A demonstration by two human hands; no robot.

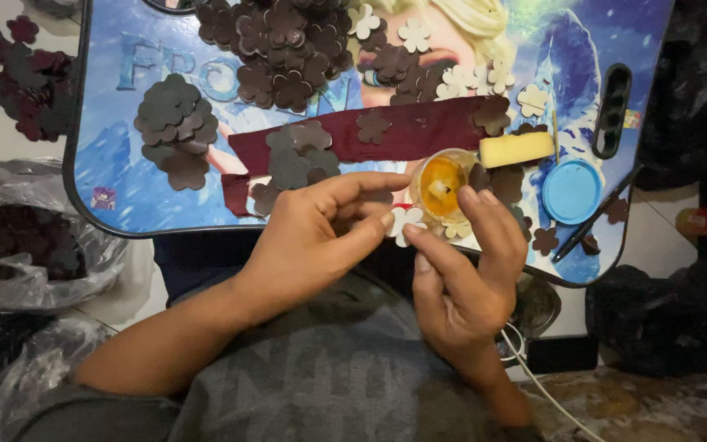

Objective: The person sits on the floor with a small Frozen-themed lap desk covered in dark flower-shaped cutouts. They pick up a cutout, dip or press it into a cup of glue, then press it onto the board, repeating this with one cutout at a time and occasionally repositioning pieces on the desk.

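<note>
Left hand (pixel 321 237): pinched on a white flower cutout (pixel 407 223), held above the near edge of the blue table (pixel 124 172).
Right hand (pixel 464 270): fingertips closed on the same cutout.
Glue cup (pixel 442 182): just behind the hands.
Dark flower cutouts (pixel 177 131): heaped on the table.

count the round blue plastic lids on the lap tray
1. The round blue plastic lid lies at the tray's right end, right of the small glue pot, beside a dark pen. None seems hidden.

A clear plastic bag (pixel 30 254) of dark maroon flower cutouts lies well left of the pinched white flower. A small round clear glue jar (pixel 439 184) stands just above it, its blue lid (pixel 572 191) further right.
</note>
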